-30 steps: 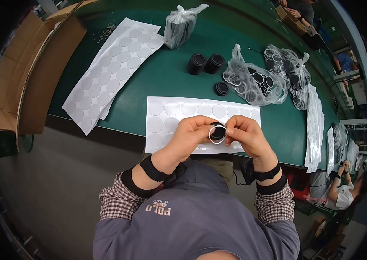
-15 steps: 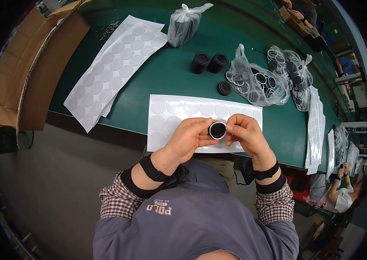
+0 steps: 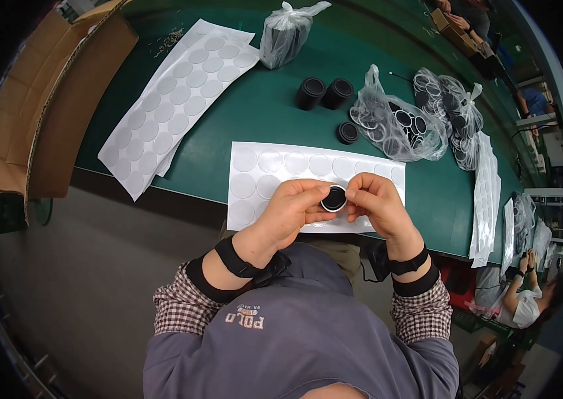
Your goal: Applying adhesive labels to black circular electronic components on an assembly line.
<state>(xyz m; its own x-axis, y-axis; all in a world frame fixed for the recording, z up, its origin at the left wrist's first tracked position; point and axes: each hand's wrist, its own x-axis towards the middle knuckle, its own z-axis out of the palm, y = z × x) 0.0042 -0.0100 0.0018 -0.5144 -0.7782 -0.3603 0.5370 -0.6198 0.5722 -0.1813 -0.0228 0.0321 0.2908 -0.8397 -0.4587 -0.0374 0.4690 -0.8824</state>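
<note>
A small round black piece with a white rim [image 3: 334, 198], like a ring or cap, is held between my hands. My left hand [image 3: 292, 209] grips it from the left, thumb on top and fingers below. The thumb and forefinger of my right hand [image 3: 378, 201] pinch together at its right edge; whether they grip the white rim or a thin film there is too small to tell. Beneath my hands lies a white sheet of round clear stickers [image 3: 245, 161], partly hidden by them.
Ahead stand two stacks of black caps [image 3: 310, 94] and a short one [image 3: 347, 133]. An open plastic bag of black and white rings [image 3: 394, 126] lies right, a tied bag [image 3: 286, 36] farther back. More sticker sheets [image 3: 178, 100] and a cardboard box [image 3: 62, 113] are left.
Both hands stay almost still around the black piece, which has tilted slightly. The whole table view has shifted a little.
</note>
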